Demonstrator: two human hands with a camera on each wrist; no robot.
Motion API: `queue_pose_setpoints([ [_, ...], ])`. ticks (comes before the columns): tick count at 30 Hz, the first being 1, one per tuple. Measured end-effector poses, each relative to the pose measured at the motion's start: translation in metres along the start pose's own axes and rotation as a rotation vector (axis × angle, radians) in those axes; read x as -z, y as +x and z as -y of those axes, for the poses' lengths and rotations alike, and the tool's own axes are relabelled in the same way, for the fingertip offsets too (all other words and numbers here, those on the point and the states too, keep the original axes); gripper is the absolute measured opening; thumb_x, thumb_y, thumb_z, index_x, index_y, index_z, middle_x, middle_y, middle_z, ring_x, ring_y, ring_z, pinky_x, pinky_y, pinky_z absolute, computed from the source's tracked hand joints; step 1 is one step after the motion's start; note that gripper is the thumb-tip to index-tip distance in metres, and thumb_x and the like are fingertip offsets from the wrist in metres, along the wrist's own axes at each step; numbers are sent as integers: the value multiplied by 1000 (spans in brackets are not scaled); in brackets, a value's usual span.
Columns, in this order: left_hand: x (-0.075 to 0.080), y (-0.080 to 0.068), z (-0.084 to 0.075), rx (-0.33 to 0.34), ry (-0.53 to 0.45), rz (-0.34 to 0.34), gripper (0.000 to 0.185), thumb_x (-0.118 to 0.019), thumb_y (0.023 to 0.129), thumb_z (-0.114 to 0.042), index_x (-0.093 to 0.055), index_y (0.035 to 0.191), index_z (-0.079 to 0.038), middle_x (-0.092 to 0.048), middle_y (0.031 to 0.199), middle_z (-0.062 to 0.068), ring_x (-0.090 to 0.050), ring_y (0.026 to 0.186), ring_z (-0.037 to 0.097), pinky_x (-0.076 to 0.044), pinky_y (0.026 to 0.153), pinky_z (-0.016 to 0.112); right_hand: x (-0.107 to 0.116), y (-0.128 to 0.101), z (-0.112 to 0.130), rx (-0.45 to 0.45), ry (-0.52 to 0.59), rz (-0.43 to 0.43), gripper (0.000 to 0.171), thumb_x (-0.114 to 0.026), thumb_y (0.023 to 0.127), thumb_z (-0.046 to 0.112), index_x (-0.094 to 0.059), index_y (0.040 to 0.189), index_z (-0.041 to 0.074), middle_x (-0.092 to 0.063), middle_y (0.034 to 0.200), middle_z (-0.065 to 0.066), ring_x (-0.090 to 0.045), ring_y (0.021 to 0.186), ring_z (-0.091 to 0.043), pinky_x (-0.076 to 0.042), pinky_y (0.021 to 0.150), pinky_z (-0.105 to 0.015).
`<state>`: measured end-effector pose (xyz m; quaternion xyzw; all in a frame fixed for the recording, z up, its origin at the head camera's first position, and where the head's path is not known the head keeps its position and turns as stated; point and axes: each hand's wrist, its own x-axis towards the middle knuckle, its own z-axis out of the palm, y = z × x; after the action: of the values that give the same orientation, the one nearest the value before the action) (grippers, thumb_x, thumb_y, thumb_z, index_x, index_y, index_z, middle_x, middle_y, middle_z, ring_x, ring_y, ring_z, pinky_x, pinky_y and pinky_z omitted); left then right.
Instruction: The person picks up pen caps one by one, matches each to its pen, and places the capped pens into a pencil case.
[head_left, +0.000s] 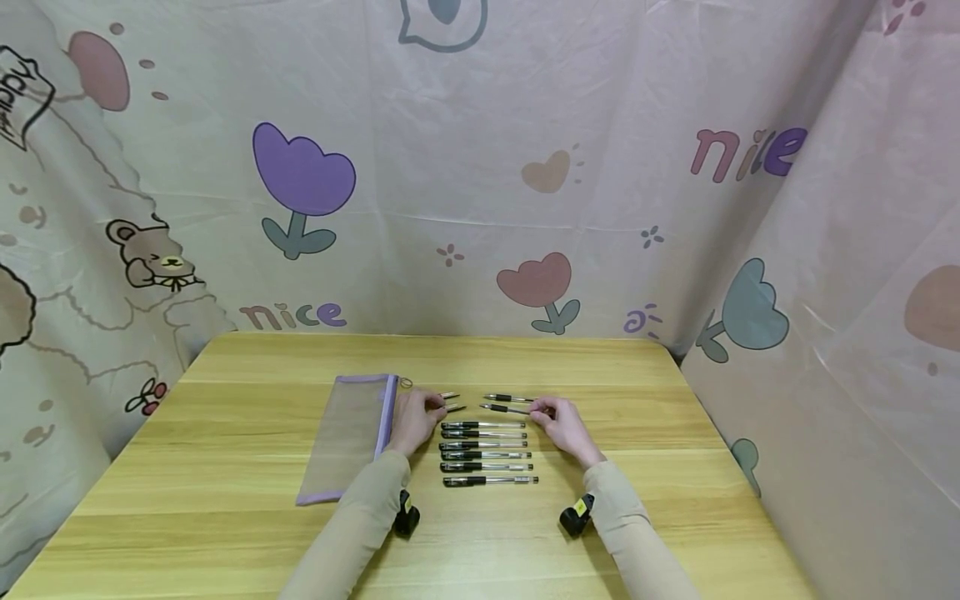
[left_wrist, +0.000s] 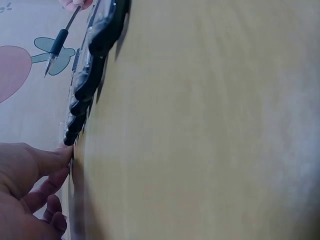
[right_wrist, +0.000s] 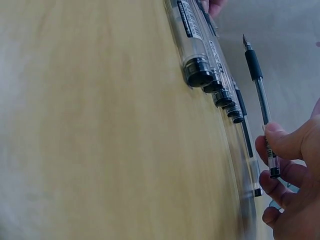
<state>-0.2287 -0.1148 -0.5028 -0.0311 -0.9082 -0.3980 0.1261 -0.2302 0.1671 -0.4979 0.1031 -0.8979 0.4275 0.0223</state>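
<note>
With the right hand (head_left: 564, 425) pinching an uncapped pen (right_wrist: 260, 95) just above the table (head_left: 225, 533) beyond the row of capped pens (head_left: 486, 452), and the left hand (head_left: 415, 419) pinching a cap (head_left: 453, 408), a straight, level meeting of tip and cap seems best.

Both forearms in beige sleeves stretched forward, left hand (head_left: 415, 419) low with fingers (left_wrist: 52, 159) curled and pinching, right hand (head_left: 564, 427) likewise low, thumb and fingers (right_wrist: 285, 142) pinched together.
</note>
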Motion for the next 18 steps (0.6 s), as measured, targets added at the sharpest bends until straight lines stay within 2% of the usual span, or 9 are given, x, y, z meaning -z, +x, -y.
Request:
queue_pose_setpoints([
  [11, 4, -4, 1, 8, -120, -8, 10, -74, 85, 1, -75, 95, 2, -76, 93, 15, -69, 91, 32, -53, 89, 47, -1, 0, 1, 0, 6, 5, 9, -66, 94, 2, -73, 98, 6, -72, 94, -7, -57, 82, -12, -46, 75, -25],
  [18, 8, -7, 0, 35, -151, -22, 10, -74, 86, -2, -75, 96, 0, -76, 94, 15, -69, 92, 32, -52, 89, 47, -1, 1, 2, -4, 8, 7, 10, -65, 94, 2, -73, 98, 6, -71, 93, -7, -57, 82, -12, -46, 74, -24],
])
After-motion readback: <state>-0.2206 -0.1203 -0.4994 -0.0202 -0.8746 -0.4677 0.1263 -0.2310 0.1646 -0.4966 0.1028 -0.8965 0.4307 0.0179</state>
